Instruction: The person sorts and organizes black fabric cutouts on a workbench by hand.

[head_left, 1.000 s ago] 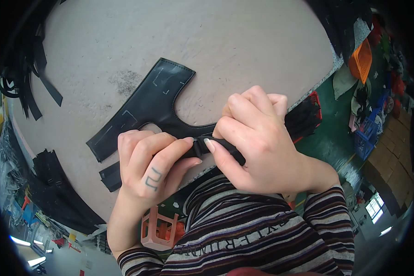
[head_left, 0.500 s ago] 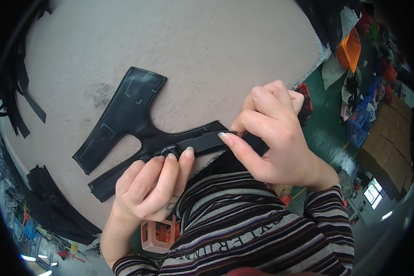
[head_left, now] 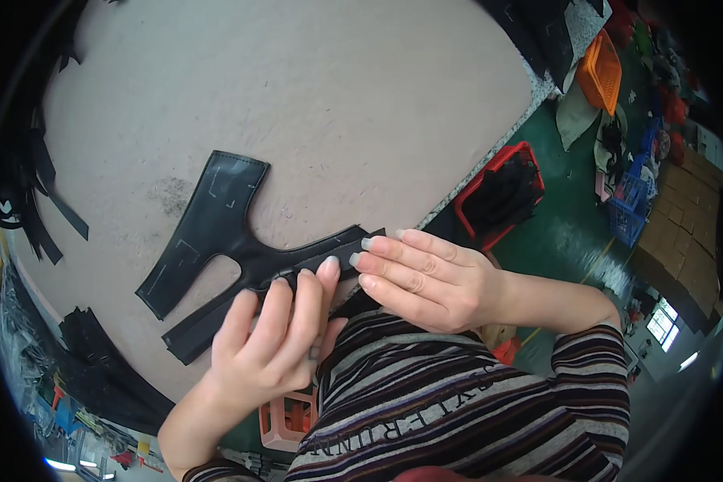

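A black leather-like piece (head_left: 205, 229) with stitched edges and pale corner marks lies on the table near its front edge. Its lower arm is a long folded strip (head_left: 197, 333), running under my fingers. My left hand (head_left: 277, 337) rests fingertips on the strip's middle, fingers bent and apart, with the thumb below and away from the strip. Stretched out flat, the fingers of my right hand (head_left: 434, 281) lie over the strip's right end. The part of the strip beneath both hands is hidden.
The pale tabletop (head_left: 361, 104) has a speckled edge. Black scraps (head_left: 104, 369) lie at left; more black material (head_left: 530, 36) is at top right. A red basket (head_left: 502, 193) of black pieces, an orange basket (head_left: 600, 72) and a pink plastic stool (head_left: 285, 422) stand off the table.
My right hand has gone from a pinch at the strip's end to flat, stretched fingers over it. My left fingers have spread, and the thumb now shows. The black piece sits slightly lower in view.
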